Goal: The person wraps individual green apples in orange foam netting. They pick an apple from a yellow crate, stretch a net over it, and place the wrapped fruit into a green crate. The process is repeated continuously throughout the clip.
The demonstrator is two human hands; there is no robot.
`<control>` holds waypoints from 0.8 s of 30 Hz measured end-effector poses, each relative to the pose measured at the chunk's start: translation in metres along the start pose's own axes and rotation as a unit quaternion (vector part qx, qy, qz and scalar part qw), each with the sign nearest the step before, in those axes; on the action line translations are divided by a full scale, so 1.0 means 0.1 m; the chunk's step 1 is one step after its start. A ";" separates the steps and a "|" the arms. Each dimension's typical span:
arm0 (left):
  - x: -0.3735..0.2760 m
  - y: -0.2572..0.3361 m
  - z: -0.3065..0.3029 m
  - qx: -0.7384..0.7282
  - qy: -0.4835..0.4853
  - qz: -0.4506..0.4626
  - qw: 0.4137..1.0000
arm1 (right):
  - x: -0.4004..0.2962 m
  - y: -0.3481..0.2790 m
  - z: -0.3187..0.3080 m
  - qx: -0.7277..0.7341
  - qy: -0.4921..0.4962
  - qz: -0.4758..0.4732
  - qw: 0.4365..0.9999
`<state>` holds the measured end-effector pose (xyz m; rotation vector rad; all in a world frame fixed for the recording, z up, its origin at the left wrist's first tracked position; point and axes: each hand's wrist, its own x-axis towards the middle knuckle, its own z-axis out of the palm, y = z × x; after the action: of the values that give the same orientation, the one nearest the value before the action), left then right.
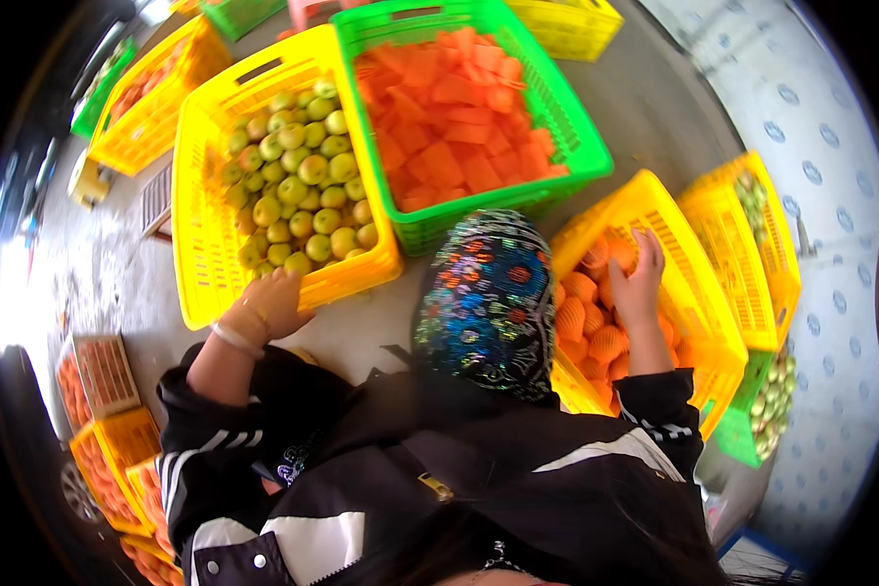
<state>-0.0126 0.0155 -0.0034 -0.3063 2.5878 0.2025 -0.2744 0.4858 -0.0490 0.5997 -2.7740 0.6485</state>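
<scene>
My left hand (pixel 269 304) lies over the near rim of a yellow plastic crate (pixel 204 242), its fingertips at the nearest green-and-reddish apples (pixel 293 190). Whether the fingers grip the rim or a fruit is hidden. On the other side, my right hand (pixel 639 282) hovers in a second yellow crate (pixel 703 322), thumb and fingers apart. Beneath it are round fruits in orange foam nets (pixel 582 315), one close by the fingers. Between and beyond the two crates stands a green plastic crate (pixel 571 110) filled with flat orange foam net sleeves (pixel 454 110).
Black sequined cloth (pixel 487 300) bulges up between my arms. More yellow crates (pixel 732 256) line the right side before a printed pale sheet (pixel 813 183). Crates of netted fruit (pixel 106 469) are stacked at left, near a dark vehicle's wheel (pixel 80 491). A slatted box (pixel 157 201) stands on the concrete floor.
</scene>
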 end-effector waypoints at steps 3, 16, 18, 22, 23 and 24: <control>0.01 -0.05 -0.01 0.011 -0.005 0.005 1.000 | 0.52 -0.86 -0.08 0.067 0.019 -0.143 0.987; -0.26 -0.30 0.11 -0.051 0.087 0.062 0.993 | 2.71 -2.33 2.72 -0.254 -0.467 -0.265 0.805; -0.34 -0.31 0.04 -0.071 0.054 0.067 0.994 | 2.67 -2.38 3.03 -0.122 -0.415 -0.270 0.860; -0.42 -0.41 0.00 -0.092 0.079 0.129 0.984 | 2.59 -2.50 3.63 -0.163 -0.428 -0.268 0.848; -0.40 -0.43 0.04 -0.089 0.077 0.138 0.983 | 2.57 -2.55 3.71 -0.190 -0.432 -0.265 0.841; -0.39 -0.46 0.03 -0.087 0.076 0.140 0.983 | 2.54 -2.58 3.78 -0.214 -0.437 -0.263 0.833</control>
<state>0.0329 -0.0209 0.0099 -0.0170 2.7627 0.5272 -0.4350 0.0126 -0.2061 1.7995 -3.0504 -0.5067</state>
